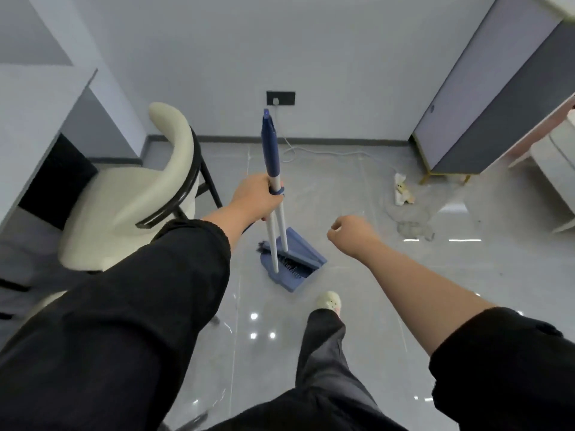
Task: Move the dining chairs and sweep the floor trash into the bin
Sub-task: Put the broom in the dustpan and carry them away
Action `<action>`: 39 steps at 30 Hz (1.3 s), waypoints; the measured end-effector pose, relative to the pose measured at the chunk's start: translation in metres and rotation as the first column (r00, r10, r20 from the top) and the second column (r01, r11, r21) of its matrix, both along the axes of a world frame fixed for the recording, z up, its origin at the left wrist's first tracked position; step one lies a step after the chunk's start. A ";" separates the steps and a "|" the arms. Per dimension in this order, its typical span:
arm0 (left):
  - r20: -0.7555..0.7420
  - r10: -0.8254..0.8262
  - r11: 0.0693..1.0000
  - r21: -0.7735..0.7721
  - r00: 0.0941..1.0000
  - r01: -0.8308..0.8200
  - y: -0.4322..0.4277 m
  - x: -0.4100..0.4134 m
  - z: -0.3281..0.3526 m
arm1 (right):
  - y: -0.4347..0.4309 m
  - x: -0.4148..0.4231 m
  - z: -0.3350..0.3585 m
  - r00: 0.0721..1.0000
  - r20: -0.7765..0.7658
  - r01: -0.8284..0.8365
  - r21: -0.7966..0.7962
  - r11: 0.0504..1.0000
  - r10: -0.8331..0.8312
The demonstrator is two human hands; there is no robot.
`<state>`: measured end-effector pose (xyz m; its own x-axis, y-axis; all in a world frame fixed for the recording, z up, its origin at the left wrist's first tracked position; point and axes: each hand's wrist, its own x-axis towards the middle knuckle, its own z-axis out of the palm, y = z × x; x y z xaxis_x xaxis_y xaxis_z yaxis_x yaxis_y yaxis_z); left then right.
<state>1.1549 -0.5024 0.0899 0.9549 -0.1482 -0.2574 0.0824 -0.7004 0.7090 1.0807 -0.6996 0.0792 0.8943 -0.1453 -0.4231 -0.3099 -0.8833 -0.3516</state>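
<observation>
Left hand (253, 197) grips the broom (269, 144) and dustpan (303, 259) handles together; the dustpan stands on the glossy grey tile floor (357, 290) below it. Right hand (353, 231) hangs apart, fingers curled, empty. Trash (403, 189) lies beyond it, near a cabinet (485, 104). A chair (140, 188) stands left of the left hand.

Head camera up high, looking forward and down over the floor.

One wide-angle view from the person's head. Both arms come in from the bottom edge, and the left hand (252, 197) and right hand (351, 231) sit close under the lens near mid-frame. The left grips the broom handles (269, 144), which rise towards us. Beyond, the grey floor (342, 290) runs out to the far wall (311, 57) at the top. A chair (124, 197) is near on the left, and a cabinet (485, 104) leans in at the right edge.
</observation>
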 end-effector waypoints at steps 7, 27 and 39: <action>-0.005 0.072 0.997 0.014 0.997 -0.072 -0.026 0.193 -0.011 | -0.037 0.225 -0.009 0.988 -0.006 -0.154 0.022 0.988 0.154; -0.109 0.182 0.978 0.123 0.977 -0.168 0.180 0.647 0.006 | 0.142 0.761 0.021 0.817 0.015 -0.574 -0.070 0.816 0.576; -0.100 0.322 0.877 0.407 0.941 -0.257 0.344 0.818 -0.028 | 0.305 0.961 -0.002 0.646 0.006 -0.761 -0.084 0.644 0.764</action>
<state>1.9732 -0.1588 0.0621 0.8806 0.2695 -0.3898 0.4126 -0.8407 0.3507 2.0415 -0.3942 0.0767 0.7170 0.5684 -0.4036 0.4958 -0.8227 -0.2781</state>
